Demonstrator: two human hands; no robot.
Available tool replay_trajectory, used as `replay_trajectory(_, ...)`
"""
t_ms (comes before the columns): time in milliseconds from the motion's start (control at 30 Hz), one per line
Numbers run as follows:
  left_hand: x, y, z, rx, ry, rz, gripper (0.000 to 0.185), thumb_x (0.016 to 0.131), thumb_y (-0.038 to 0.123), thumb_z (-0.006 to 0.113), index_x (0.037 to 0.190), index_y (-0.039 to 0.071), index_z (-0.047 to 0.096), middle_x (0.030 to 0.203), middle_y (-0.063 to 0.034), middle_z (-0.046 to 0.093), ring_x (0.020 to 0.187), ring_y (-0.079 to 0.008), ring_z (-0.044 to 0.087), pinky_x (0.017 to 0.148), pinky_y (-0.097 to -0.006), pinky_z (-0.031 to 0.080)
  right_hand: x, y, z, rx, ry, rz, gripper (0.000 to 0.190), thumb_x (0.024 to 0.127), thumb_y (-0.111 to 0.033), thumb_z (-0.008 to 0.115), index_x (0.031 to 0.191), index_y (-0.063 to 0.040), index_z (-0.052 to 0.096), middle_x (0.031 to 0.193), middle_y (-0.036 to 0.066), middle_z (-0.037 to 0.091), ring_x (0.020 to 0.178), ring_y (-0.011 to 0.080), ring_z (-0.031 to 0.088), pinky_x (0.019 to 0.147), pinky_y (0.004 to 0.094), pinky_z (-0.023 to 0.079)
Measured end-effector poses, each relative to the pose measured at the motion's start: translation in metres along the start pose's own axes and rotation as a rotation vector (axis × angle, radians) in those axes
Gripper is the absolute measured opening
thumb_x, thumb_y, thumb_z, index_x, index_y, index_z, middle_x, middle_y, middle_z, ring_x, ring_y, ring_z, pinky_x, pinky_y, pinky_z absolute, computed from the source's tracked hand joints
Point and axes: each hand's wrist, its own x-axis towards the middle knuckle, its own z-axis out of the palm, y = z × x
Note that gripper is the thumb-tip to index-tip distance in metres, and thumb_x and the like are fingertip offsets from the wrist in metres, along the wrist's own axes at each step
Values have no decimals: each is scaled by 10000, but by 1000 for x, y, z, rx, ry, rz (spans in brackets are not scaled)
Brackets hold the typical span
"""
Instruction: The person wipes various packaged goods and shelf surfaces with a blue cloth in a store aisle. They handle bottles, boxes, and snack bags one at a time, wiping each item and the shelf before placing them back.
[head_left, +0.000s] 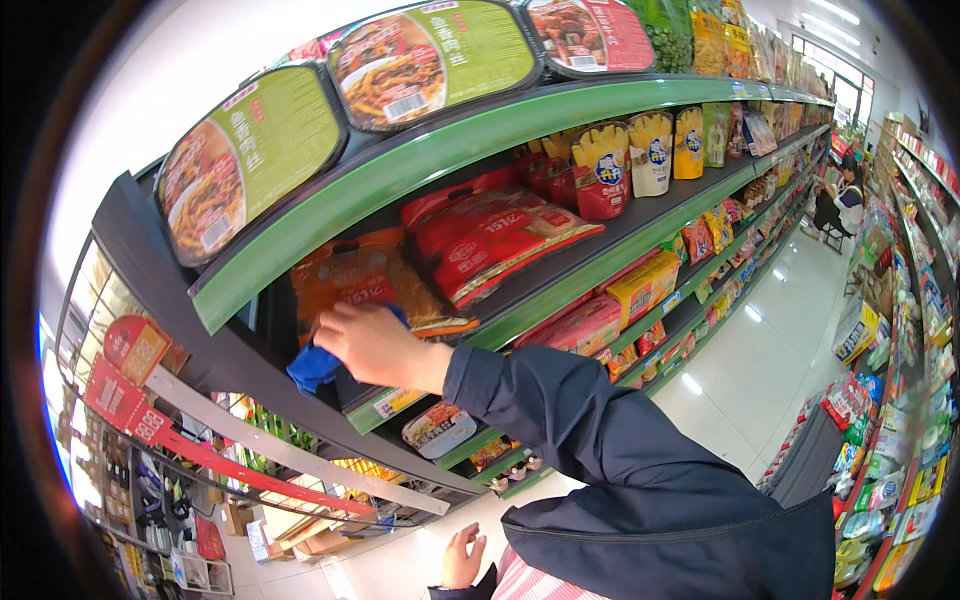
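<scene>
My right hand (367, 341), at the end of a dark blue sleeve, is closed on a blue cloth (313, 367) at the left end of a dark shelf. Just beyond it lies an orange food bag (360, 274). A larger red bag (495, 232) lies to the right of that one, near several upright pouches with pictures of fries (602, 169). The fingertips and thumb are partly hidden by the cloth and the hand itself. My left hand (462, 556) hangs low at the bottom of the view, fingers apart and holding nothing.
A green shelf edge (420, 180) overhangs the bags, with boxed meals (439, 64) above. A wire rack end (75, 315) with red signs stands left. An aisle (720, 405) runs right, past piled goods; a seated person (840, 199) is far along it.
</scene>
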Motion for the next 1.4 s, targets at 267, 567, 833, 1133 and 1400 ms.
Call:
replay_trajectory(267,32,29,-45,-685,0,-12,507,1096,380,412,1417,-10,467,1226,-157,668,1110,-235,657,986,-359,500,-13,-53,-36,14,58,-118,188,735,-87,653,920,-94,619,859,32,543,841,232,584,684,356,501)
replay_trajectory(567,66,133,-121,-1352,36,4,949,947,793,275,1504,33,382,1433,-192,539,1283,-334,564,1041,-521,488,-84,-104,-94,-120,-153,-270,318,796,-197,650,1089,-76,659,1037,26,646,893,162,606,723,305,474)
replay_trajectory(833,77,157,-107,-1476,-71,71,571,1036,187,536,1527,49,280,1470,-152,494,1329,-283,521,1131,-417,409,-132,-134,-112,106,-366,-187,270,832,-189,624,1090,-114,655,990,7,629,864,139,607,714,275,471)
replay_trajectory(1133,79,146,-90,-1516,48,-51,681,984,-9,583,1557,85,228,1451,-111,496,1310,-241,533,1082,-393,470,-99,-54,-123,298,-49,438,448,916,-357,710,1169,2,621,1173,168,604,1062,394,587,953,468,454)
replay_trajectory(1400,76,115,-75,-1388,89,66,575,1006,97,585,1531,83,351,1471,-77,505,1296,-218,547,1065,-381,470,-113,-84,-67,126,-647,-136,633,882,-374,679,1474,-235,502,1591,86,396,1463,313,367,1198,520,261)
